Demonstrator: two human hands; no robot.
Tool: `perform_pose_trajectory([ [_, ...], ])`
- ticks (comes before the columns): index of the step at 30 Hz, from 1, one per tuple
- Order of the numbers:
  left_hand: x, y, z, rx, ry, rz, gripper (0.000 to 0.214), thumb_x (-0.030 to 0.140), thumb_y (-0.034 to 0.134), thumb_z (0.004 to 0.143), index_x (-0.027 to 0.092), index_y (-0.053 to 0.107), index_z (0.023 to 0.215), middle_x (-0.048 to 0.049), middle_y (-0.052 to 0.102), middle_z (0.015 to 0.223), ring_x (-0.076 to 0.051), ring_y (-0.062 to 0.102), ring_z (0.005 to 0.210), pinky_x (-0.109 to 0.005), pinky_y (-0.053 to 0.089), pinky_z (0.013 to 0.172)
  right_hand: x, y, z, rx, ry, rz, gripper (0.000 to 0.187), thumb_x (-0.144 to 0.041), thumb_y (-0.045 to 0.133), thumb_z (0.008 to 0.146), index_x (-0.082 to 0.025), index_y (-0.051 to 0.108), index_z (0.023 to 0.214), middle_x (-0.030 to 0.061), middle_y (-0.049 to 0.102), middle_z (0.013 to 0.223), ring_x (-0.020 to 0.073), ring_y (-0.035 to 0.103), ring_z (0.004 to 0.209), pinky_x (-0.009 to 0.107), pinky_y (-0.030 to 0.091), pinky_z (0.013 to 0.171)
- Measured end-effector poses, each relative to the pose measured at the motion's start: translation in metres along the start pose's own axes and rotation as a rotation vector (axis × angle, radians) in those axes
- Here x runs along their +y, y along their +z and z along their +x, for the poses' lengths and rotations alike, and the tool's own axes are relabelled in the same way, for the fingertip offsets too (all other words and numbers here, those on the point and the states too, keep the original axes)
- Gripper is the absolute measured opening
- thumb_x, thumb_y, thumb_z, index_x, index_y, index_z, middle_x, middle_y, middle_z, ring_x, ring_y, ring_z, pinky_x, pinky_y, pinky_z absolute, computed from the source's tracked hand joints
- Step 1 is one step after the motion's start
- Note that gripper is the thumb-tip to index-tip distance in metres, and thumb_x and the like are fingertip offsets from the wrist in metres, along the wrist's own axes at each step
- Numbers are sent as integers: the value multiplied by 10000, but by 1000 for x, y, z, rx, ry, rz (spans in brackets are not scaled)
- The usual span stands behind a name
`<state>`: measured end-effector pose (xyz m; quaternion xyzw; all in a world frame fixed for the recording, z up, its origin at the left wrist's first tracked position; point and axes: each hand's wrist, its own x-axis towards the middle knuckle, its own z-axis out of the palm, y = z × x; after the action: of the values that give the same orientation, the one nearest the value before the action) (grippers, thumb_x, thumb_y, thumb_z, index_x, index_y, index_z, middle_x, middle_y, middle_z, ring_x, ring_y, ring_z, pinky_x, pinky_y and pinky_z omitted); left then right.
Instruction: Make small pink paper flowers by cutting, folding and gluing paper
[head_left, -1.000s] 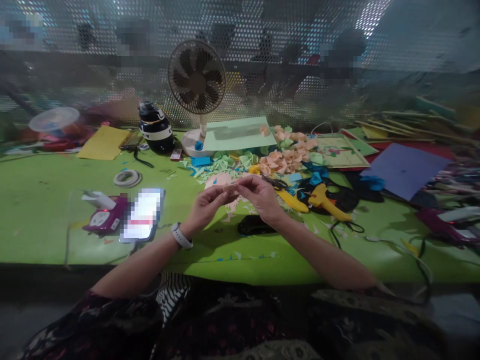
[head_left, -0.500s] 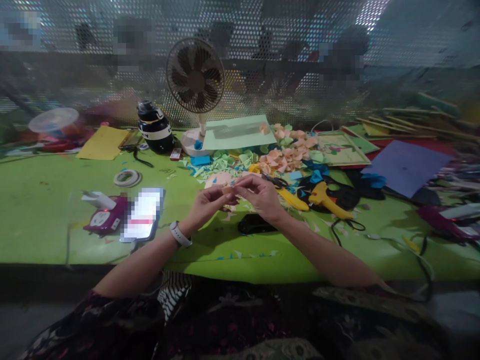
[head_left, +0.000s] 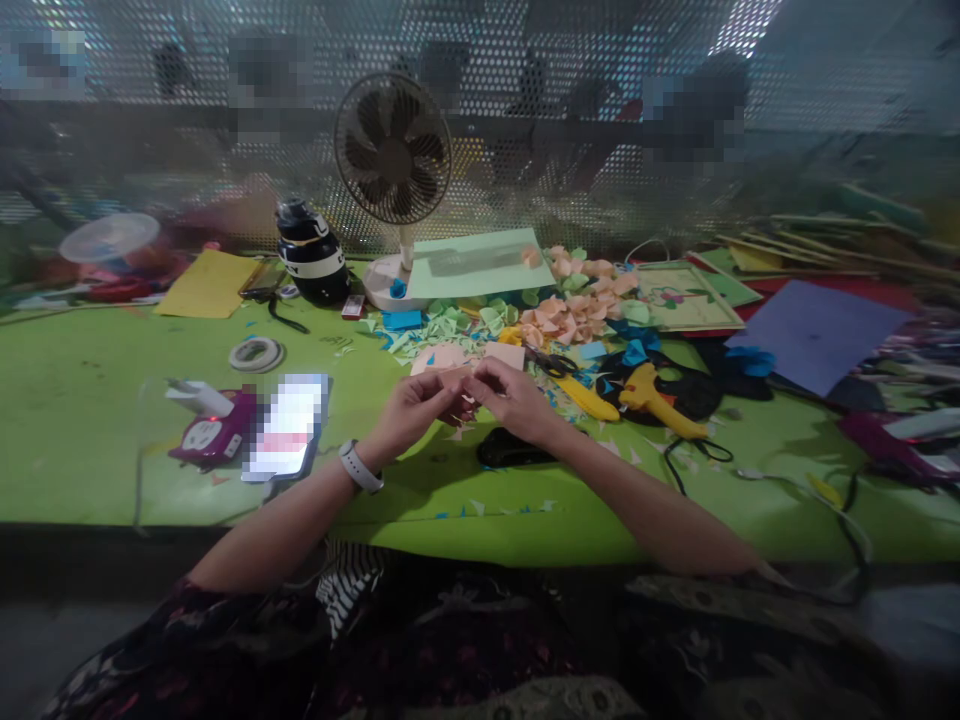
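My left hand (head_left: 411,412) and my right hand (head_left: 512,398) meet over the green table (head_left: 90,430), fingertips pinched together on a small pink paper piece (head_left: 454,380). A white watch (head_left: 352,466) sits on my left wrist. Just beyond the hands lie pink paper squares (head_left: 480,354) and scraps. Under my right wrist lies a black oblong object (head_left: 504,450). Both hands are closed on the paper.
A phone (head_left: 288,428) and a magenta device (head_left: 210,432) lie at the left. A tape roll (head_left: 255,354), a black bottle (head_left: 311,256), a desk fan (head_left: 393,165), folded paper flowers (head_left: 577,300), a yellow glue gun (head_left: 654,398), scissors (head_left: 581,392) and coloured sheets (head_left: 814,335) crowd the back and right.
The hands have shifted slightly left and closer together while working the pink paper between the fingertips. A pink square shows more plainly behind them.
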<state>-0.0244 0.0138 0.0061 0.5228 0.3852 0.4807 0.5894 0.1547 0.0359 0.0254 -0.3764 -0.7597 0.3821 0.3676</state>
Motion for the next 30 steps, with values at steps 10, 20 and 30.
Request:
perform_pose_trajectory([
  [10, 2, 0, 2, -59, -100, -119, 458, 538, 821, 688, 133, 646, 810, -66, 749, 755, -151, 715, 637, -290, 610, 653, 1, -2, 1, -8, -68, -43, 471, -668, 483, 909, -218, 482, 769, -17, 486, 706, 148, 462, 667, 291, 383, 643],
  [20, 5, -6, 2, -29, -36, -18, 414, 525, 788, 737, 147, 629, 795, -59, 746, 765, -176, 737, 706, -247, 587, 586, -2, -11, 4, -34, -29, -14, 504, -689, 552, 855, -203, 516, 727, -30, 471, 652, 121, 419, 604, 274, 347, 571],
  [30, 7, -3, 1, 2, -18, -3, 435, 541, 793, 718, 146, 636, 811, -55, 742, 770, -185, 743, 717, -246, 590, 583, -5, -10, 4, 42, 43, 175, 452, -633, 678, 779, -199, 560, 731, -24, 578, 620, 111, 524, 543, 268, 439, 542],
])
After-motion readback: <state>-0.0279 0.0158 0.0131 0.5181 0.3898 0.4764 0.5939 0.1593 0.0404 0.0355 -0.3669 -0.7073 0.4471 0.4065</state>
